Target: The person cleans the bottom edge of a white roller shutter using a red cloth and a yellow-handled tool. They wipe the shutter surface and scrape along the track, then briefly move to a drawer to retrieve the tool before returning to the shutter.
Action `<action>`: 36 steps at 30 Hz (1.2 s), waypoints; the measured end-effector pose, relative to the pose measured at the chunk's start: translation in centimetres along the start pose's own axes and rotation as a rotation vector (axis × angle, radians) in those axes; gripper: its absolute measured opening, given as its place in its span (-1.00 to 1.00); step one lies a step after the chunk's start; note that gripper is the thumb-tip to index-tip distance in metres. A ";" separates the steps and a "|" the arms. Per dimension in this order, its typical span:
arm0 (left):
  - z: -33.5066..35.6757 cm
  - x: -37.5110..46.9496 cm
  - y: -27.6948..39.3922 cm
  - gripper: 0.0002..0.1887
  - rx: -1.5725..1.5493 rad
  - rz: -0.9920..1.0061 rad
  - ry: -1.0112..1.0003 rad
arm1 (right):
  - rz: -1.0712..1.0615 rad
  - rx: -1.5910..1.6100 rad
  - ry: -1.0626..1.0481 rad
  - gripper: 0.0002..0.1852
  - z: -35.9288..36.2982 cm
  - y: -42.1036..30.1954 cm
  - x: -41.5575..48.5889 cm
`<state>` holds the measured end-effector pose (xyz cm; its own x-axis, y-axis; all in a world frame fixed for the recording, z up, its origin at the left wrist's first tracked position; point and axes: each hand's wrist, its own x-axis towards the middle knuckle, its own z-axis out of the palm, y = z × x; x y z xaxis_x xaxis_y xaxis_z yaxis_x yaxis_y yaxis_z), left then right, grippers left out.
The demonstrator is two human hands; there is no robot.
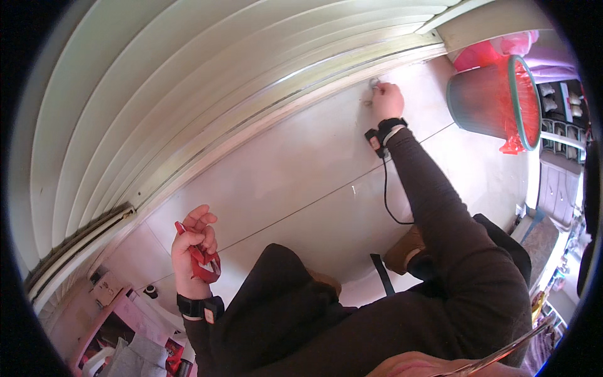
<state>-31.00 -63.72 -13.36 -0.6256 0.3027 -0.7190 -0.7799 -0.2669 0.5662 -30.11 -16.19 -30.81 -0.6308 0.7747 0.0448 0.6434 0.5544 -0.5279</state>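
My right hand (388, 101) reaches down to the pale tiled floor (301, 155) beside the base of a slatted panel. Its fingertips are closed on a small greyish item (374, 83), too blurred to name. At the lower left, my left hand (194, 249) is raised above the tiles, its fingers curled around a crumpled red wrapper or strip (206, 268). Both wrists wear black straps with small devices, and a black cable hangs from the right one.
The white slatted panel (155, 94) and its frame line the upper left. A green bin (478, 96) with a red liner lies at the right, near pink bags (478, 54). A pink shelf (101, 325) with cloths stands lower left, near a small black roll-like object (150, 291). A dark strip (382, 274) lies between my feet.
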 end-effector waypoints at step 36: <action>-4.1 -1.9 -1.2 -0.39 -0.166 0.184 -0.071 | -0.296 0.082 0.004 -0.88 9.2 -10.1 -11.1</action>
<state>-28.75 -67.71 -14.30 -0.7613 0.2969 -0.5765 -0.6422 -0.4683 0.6069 -33.58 -33.14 -33.78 -0.7838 0.5844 0.2102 0.3944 0.7298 -0.5584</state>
